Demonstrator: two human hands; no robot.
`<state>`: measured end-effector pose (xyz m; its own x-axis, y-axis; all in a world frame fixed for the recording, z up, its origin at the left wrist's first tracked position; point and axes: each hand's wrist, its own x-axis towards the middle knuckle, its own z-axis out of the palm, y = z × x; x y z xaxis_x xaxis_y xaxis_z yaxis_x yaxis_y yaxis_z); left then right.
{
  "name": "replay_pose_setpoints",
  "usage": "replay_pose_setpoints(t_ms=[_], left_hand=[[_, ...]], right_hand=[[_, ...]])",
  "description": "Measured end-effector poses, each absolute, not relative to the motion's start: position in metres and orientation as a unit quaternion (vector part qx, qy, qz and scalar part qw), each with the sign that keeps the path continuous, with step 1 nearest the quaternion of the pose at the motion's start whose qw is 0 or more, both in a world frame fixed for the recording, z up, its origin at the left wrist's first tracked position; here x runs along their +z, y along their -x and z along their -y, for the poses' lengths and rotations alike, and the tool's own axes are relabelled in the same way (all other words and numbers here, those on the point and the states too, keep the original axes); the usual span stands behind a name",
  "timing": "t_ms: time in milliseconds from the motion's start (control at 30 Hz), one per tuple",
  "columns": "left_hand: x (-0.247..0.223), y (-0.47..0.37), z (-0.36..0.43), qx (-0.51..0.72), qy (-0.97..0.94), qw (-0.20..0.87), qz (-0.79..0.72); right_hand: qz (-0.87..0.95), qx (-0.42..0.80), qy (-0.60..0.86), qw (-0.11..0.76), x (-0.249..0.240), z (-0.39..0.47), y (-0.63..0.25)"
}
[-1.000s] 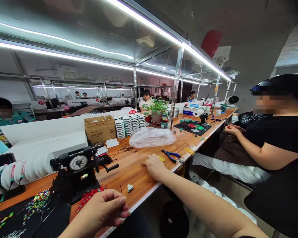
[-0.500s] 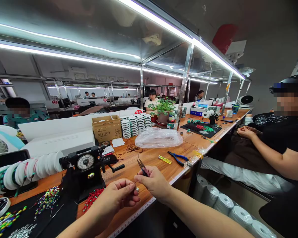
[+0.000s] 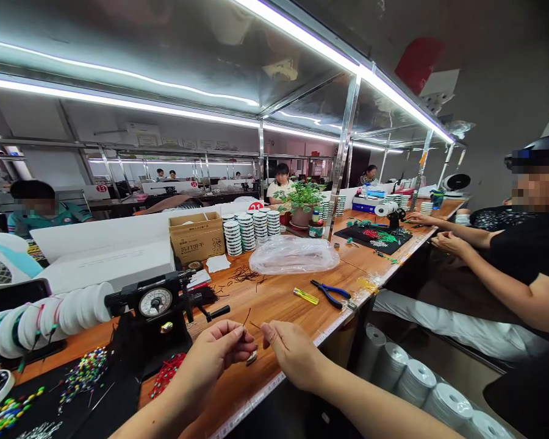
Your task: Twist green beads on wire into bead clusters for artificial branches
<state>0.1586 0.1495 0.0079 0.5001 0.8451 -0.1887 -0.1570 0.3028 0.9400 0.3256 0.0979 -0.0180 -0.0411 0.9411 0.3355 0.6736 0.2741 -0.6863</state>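
One cord (image 3: 247, 318), lower centre, was pinched by the left hand (image 3: 220, 349); the right hand (image 3: 296, 353) curled, contents unclear; a slack pinch risked dropping it.

The cardboard box (image 3: 194, 241) bears 苏打饼干 on its front. One red disc (image 3: 101, 189), on a white panel (image 3: 90, 193), reads 13; a second red disc (image 3: 194, 184) reads 14; a third red disc (image 3: 256, 205), partly covered by stacked spools (image 3: 232, 239), apparently reads 21.

Your head camera looks forward and down, slantwise along the desk (image 3: 274, 300) as it recedes to the right, with your left hand (image 3: 218, 349) and right hand (image 3: 296, 355) close, low in the middle.
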Motion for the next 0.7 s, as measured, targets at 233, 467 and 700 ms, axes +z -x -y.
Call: replay_pose_setpoints(t_ms=[233, 467, 700], left_hand=[[0.002, -0.165, -0.154, 0.330, -0.497, 0.721, -0.353], [-0.004, -0.175, -0.161, 0.316, -0.510, 0.710, -0.369], [-0.007, -0.182, -0.165, 0.320, -0.511, 0.693, -0.395]], right_hand=[[0.716, 0.072, 0.615, 0.322, -0.024, -0.102, -0.321], [0.711, 0.035, 0.636, 0.299, -0.031, -0.106, -0.326], [0.694, 0.004, 0.684, 0.224, -0.032, -0.123, -0.343]])
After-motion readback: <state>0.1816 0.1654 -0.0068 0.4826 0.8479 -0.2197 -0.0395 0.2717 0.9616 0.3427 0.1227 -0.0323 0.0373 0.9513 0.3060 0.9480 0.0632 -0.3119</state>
